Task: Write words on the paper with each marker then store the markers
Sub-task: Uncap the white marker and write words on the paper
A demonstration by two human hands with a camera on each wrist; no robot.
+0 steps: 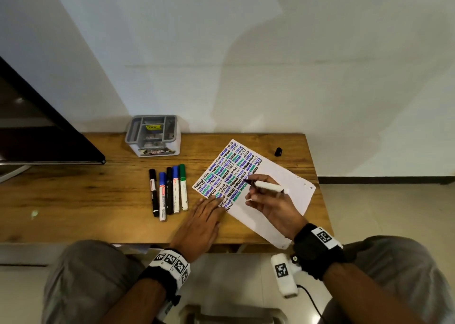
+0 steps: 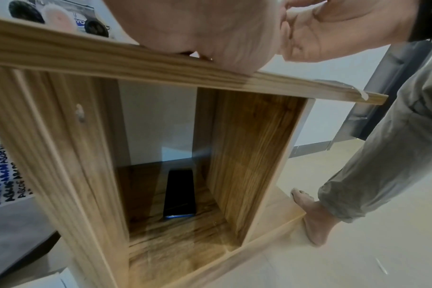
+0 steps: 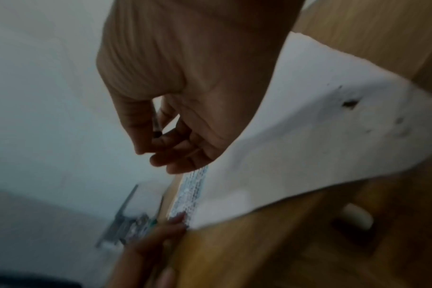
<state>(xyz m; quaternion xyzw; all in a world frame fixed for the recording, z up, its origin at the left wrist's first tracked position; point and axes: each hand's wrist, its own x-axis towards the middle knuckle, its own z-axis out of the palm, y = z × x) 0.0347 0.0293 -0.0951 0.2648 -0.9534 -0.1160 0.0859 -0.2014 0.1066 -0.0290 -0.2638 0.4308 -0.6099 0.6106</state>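
1. Paper (image 1: 270, 195), the landmark for every place below, is being kept slantwise on the wooden table (image 1: 73, 200), with its nearest corner hanging over the table's front edge.
2. An uncapped marker (image 1: 267, 186) is being pinched by the right hand (image 1: 268, 204) above the middle of the paper, its black tip held at the end of the rows of HELLO.
3. The paper's near-left edge is being pressed flat by the left hand (image 1: 204, 221), whose fingers are being held straight and are gripping nothing.
4. Five capped markers (image 1: 168, 190) are being left in a row just left of the paper; a grey organiser (image 1: 153, 134) is standing beyond them, and a black cap (image 1: 278, 151) is lying off the paper's far right edge.
5. The step is judged best done with the tip being lowered onto blank paper beside the last word, light strokes being drawn while the sheet is being pinned.
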